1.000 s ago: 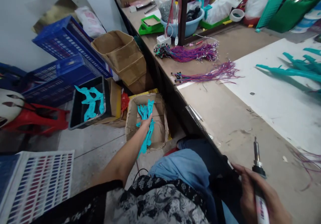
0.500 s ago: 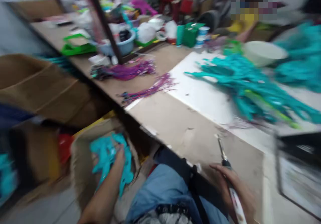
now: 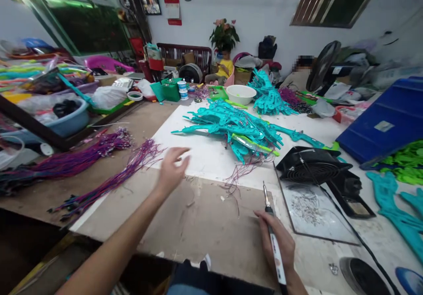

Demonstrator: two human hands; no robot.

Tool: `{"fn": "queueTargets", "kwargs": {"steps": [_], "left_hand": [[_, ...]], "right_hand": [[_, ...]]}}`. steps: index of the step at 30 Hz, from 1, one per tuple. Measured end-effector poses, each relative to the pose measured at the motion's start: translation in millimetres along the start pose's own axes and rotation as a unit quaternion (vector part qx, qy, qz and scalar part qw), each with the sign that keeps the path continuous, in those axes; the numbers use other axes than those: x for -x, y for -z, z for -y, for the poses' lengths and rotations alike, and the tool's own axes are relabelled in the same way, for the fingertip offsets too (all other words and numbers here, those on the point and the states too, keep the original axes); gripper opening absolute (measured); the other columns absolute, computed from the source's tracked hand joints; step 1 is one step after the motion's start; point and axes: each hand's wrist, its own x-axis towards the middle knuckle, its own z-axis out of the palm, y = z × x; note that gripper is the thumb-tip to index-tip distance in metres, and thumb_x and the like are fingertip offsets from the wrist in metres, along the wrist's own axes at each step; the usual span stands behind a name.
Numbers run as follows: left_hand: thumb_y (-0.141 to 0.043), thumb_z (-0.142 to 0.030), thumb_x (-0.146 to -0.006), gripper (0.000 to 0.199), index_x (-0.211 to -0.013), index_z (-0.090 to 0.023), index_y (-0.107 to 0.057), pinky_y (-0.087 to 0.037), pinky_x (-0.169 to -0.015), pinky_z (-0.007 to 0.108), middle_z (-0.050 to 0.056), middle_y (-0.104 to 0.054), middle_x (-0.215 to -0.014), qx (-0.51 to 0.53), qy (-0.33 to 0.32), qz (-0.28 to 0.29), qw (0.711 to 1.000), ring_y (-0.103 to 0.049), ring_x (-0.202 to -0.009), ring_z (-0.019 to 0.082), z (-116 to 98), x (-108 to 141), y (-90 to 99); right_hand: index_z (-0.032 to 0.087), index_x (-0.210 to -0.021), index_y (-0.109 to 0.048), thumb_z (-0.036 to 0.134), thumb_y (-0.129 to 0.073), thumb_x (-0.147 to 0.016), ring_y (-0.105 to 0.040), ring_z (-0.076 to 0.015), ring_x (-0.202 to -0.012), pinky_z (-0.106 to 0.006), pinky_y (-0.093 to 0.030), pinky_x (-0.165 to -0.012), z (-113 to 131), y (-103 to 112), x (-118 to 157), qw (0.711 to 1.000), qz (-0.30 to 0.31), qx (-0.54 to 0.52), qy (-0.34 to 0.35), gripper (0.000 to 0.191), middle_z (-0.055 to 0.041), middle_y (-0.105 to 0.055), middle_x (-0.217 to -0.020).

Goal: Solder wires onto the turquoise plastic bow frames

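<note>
While the right hand (image 3: 276,244) grips a soldering iron (image 3: 268,207), the open, empty left hand (image 3: 172,169) hovers over the desk (image 3: 205,220), the teal parts (image 3: 238,127) unsoldered.

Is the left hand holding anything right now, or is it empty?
Empty. The left hand hovers open over the table, fingers spread, nothing in it. The right hand grips a soldering iron.

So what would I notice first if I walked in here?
Probably the big heap of bright teal plastic pieces piled in the middle of the table. Next, the purple wire bundles spread out on the left side. Closer in, the right hand grips a soldering iron, and the left hand hovers open above the table.
</note>
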Motion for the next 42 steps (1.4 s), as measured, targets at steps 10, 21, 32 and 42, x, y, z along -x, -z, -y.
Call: {"fn": "queueTargets", "kwargs": {"steps": [10, 21, 32, 42], "left_hand": [[-0.055, -0.014, -0.08, 0.035, -0.112, -0.018, -0.067, -0.046, -0.09, 0.044, 0.014, -0.063, -0.113, -0.117, -0.01, 0.116, 0.986, -0.049, -0.111, 0.032, -73, -145, -139.0], [-0.054, -0.003, -0.072, 0.036, -0.099, -0.021, -0.069, -0.047, -0.097, 0.044, 0.007, -0.066, -0.111, -0.143, -0.139, 0.083, 0.976, -0.052, -0.11, 0.026, -28, -74, -12.2], [-0.054, -0.013, -0.085, 0.022, -0.1, -0.022, -0.068, -0.05, -0.098, 0.047, 0.011, -0.064, -0.121, -0.146, -0.304, 0.032, 0.941, -0.05, -0.123, 0.027, -47, -15, 119.7], [-0.053, -0.015, -0.087, 0.019, -0.099, -0.021, -0.067, -0.049, -0.099, 0.049, 0.01, -0.064, -0.12, -0.118, -0.384, 0.007, 0.916, -0.049, -0.125, 0.025, -96, -52, 121.1]], "right_hand": [[0.021, -0.108, -0.065, 0.008, -0.058, -0.085, -0.069, -0.0185, -0.074, -0.028, -0.056, -0.067, -2, 1, 2, 0.999, -0.002, -0.044, -0.001, 0.027, -0.0044, -0.071, -0.088], [0.022, -0.105, -0.066, 0.009, -0.057, -0.086, -0.07, -0.0165, -0.072, -0.026, -0.057, -0.067, 2, 3, -1, 0.997, -0.049, -0.06, 0.017, 0.025, -0.002, -0.072, -0.086], [0.021, -0.105, -0.065, 0.014, -0.062, -0.084, -0.07, -0.0156, -0.081, -0.024, -0.055, -0.08, 2, 13, -23, 0.997, -0.054, -0.028, 0.04, 0.022, -0.0013, -0.073, -0.094], [0.017, -0.108, -0.059, 0.04, -0.06, -0.078, -0.059, -0.0161, -0.057, -0.028, -0.047, -0.058, -17, -84, -208, 0.987, 0.037, -0.122, -0.093, 0.038, -0.0009, -0.064, -0.068]]}}
